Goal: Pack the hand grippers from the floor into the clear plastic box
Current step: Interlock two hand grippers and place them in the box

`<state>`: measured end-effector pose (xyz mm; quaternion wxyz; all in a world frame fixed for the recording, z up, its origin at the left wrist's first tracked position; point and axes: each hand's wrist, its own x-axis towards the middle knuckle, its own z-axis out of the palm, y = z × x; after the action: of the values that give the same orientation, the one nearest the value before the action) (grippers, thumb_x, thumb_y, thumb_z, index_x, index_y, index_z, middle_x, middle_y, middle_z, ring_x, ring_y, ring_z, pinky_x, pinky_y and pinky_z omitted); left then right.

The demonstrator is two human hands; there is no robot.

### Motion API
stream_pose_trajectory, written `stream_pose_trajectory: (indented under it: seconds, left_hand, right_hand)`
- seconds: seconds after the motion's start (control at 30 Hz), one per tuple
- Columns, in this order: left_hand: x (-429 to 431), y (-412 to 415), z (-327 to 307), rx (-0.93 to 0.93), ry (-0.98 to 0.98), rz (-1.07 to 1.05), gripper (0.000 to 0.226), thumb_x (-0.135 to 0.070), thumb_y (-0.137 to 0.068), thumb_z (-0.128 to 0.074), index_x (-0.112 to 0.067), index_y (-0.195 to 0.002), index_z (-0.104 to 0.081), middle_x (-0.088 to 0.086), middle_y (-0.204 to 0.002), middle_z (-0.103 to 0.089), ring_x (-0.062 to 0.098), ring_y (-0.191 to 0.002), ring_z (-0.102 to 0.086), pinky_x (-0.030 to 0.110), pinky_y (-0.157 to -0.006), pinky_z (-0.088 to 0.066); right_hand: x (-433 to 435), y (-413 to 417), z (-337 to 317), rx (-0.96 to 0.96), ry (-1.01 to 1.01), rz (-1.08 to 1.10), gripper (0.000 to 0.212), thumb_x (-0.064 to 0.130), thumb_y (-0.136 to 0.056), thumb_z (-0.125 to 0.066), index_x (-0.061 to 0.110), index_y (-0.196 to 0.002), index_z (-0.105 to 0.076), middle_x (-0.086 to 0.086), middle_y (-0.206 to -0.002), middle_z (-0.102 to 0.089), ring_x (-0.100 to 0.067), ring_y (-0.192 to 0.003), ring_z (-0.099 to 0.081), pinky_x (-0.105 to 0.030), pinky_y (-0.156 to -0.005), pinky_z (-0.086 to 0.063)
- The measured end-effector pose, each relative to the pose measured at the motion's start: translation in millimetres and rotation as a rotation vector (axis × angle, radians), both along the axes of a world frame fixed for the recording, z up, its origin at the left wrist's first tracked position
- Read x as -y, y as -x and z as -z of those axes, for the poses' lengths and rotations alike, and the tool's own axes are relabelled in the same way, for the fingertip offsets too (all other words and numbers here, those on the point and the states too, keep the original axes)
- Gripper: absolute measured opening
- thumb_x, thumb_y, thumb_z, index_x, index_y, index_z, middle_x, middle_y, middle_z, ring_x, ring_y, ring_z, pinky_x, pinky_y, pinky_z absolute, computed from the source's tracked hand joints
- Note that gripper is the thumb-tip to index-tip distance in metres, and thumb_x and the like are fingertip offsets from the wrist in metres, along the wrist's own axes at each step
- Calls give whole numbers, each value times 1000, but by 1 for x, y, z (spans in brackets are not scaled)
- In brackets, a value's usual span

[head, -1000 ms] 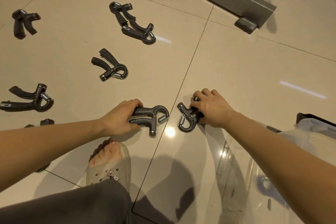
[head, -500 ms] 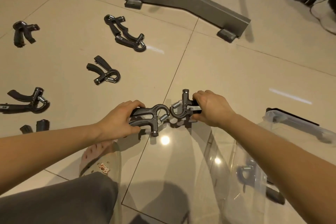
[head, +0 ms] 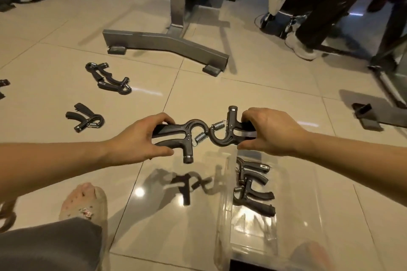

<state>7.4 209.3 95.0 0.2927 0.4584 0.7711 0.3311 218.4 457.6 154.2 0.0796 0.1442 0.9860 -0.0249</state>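
The left hand [head: 141,138] and right hand [head: 271,132] each hold one hand gripper by its handles, fingers [head: 160,120] curled over the top and thumb beneath. The left gripper [head: 176,134] and right gripper [head: 226,134] meet hook to hook between the fingertips, probably so both go in at once. The clear box [head: 222,215] lies on the floor just below the right fingers, two packed grippers [head: 253,185] already inside. Loose grippers [head: 86,116] lie well beyond the left fingers. The box walls barely show, its near end is blurred, and the palms hide the handle ends. I cannot tell whether the hooks touch.
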Motion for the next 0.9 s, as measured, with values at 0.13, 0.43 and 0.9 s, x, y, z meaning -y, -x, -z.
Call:
stream_pose_trajectory:
  seconds: [0.13, 0.43, 0.9]
  left_hand:
    - [-28, -32, -10, -22, 52, 93, 49, -24, -77, -86, -35, -113, -54, -8, -100, -66, 20, -64, -66, 39, -55, -60]
    - [-67, -90, 22, 37, 83, 88, 46, -24, -77, -85, -35, -109, -54, -3, -98, -66, 23, -56, -62, 42, -59, -60]
    - [-87, -79, 56, 80, 115, 159, 47, -28, -75, -88, -38, -108, -57, 1, -97, -66, 23, -58, -65, 40, -59, -60]
  right_hand:
    - [-4, -63, 12, -31, 62, 111, 52, 65, -77, -71, 26, -106, -56, 9, -98, -61, -16, -87, -59, -37, -76, -55]
    - [0, -150, 87, 173, 210, 312, 50, 69, -71, -71, 27, -93, -55, 10, -88, -59, -13, -78, -57, -34, -69, -52]
    - [46, -143, 216, 513, 336, 229, 60, 63, -72, -77, 16, -105, -61, -2, -103, -65, -26, -94, -64, -39, -80, -56]
